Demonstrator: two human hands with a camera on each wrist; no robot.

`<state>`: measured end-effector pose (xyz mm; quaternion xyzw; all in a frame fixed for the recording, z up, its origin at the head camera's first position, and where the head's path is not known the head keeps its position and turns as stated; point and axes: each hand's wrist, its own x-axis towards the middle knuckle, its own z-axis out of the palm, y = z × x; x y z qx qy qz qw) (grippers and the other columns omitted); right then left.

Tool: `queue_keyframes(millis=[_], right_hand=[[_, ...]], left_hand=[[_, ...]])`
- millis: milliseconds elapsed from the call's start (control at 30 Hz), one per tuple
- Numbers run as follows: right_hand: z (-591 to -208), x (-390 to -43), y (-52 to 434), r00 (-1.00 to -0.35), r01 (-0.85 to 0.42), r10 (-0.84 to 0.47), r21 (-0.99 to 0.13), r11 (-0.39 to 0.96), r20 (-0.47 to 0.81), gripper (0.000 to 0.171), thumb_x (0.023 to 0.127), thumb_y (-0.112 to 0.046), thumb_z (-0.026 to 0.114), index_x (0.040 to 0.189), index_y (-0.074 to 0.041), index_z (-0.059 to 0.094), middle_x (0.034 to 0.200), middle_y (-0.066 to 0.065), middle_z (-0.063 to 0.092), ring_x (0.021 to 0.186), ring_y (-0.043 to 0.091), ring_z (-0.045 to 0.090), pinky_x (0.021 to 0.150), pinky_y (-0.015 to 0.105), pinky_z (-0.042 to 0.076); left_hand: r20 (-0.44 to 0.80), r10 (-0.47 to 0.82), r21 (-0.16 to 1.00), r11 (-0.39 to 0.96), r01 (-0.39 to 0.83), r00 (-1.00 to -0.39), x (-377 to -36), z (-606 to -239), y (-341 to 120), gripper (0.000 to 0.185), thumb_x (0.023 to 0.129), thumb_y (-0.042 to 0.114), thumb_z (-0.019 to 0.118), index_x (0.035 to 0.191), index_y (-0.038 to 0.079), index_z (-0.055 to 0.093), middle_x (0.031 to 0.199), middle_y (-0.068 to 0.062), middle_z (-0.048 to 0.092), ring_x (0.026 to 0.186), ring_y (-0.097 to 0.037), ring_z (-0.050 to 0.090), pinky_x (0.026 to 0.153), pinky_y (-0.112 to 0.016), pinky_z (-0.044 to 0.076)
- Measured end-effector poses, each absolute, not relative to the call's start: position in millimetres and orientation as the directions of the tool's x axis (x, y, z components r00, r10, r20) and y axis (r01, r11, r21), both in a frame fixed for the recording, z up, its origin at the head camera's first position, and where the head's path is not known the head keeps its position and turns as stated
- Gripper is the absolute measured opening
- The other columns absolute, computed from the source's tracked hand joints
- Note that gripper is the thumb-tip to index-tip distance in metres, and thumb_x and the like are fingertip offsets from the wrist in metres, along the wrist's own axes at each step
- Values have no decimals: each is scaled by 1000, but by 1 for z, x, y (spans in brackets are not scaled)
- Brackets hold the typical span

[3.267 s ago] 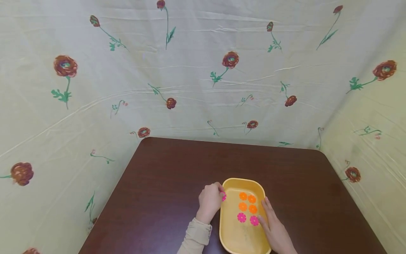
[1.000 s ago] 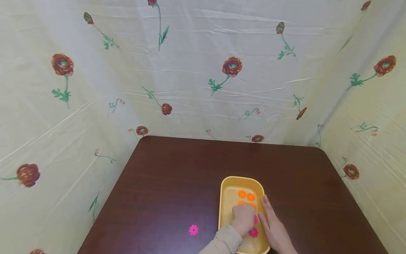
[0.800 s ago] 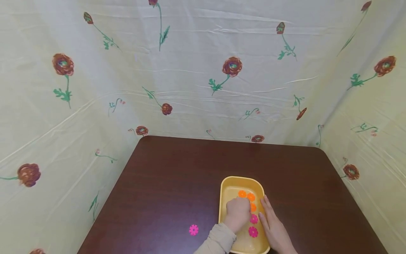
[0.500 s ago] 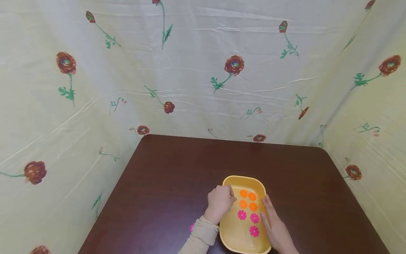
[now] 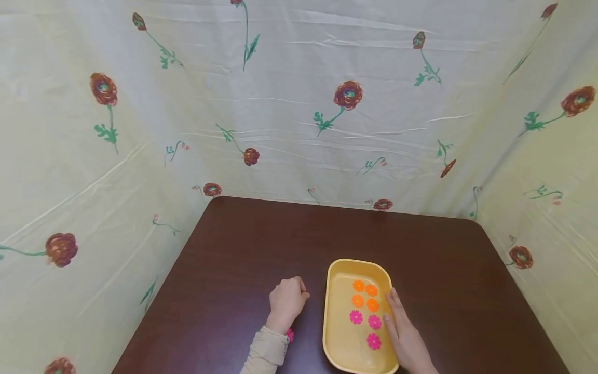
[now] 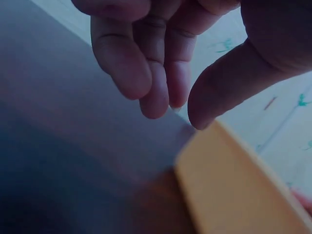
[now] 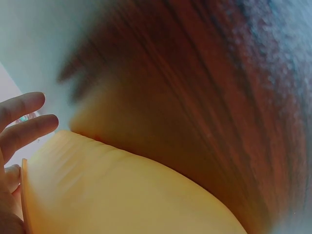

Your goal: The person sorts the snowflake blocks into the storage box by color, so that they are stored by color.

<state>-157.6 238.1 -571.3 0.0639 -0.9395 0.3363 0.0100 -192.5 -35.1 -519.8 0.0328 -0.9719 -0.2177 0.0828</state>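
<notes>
Left hand: your left hand [image 5: 286, 302] is leaving the yellow tray [image 5: 334, 332], fingers curled, grasping nothing.
Right hand: your right hand [image 5: 404, 337] is steadying the tray rim, fingers straight.
Flower discs: a third pink flower disc [image 5: 373, 341] is lying lower centre with the orange discs [image 5: 365, 294]; another pink disc [image 5: 290, 335] is waiting outside.

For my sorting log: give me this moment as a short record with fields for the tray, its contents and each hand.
tray: yellow tray on the dark wooden table
contents: four orange flower discs towards the far end, three pink flower discs nearer the person
outside tray: one pink disc, partly hidden by the left wrist
left hand: over the table left of the tray, curled fingers holding nothing
right hand: fingers straight, resting along the tray's right rim
</notes>
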Motion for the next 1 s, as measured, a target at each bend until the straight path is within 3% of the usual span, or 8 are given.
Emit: queue_keyframes(millis=[433, 667, 1000], right_hand=[[-573, -157, 239, -990, -139, -114, -627, 766, 81, 52, 99, -30, 38, 144, -9, 24, 152, 10, 15, 129, 39, 32, 94, 56, 33], [-576, -157, 238, -990, -144, -110, -618, 773, 93, 52, 98, -28, 39, 144, -8, 25, 152, 10, 15, 133, 36, 26, 97, 55, 31], [-576, -158, 239, -992, -129, -104, -622, 772, 77, 53, 98, -30, 39, 144, -9, 24, 152, 9, 14, 133, 36, 27, 97, 54, 31]], left_hand=[[153, -70, 339, 941, -15, -986, -168, -542, -62, 23, 65, 20, 79, 64, 16, 56, 61, 0, 58, 58, -23, 59, 51, -36, 42], [121, -34, 283, 959, 2, -992, -153, -553, -66, 31, 56, 25, 83, 68, 15, 57, 68, -1, 55, 65, -25, 57, 57, -39, 39], [252, 24, 184, 980, 72, -968, -131, -569, -63, 40, 46, 23, 84, 77, 13, 59, 72, -3, 52, 64, -24, 53, 55, -37, 37]])
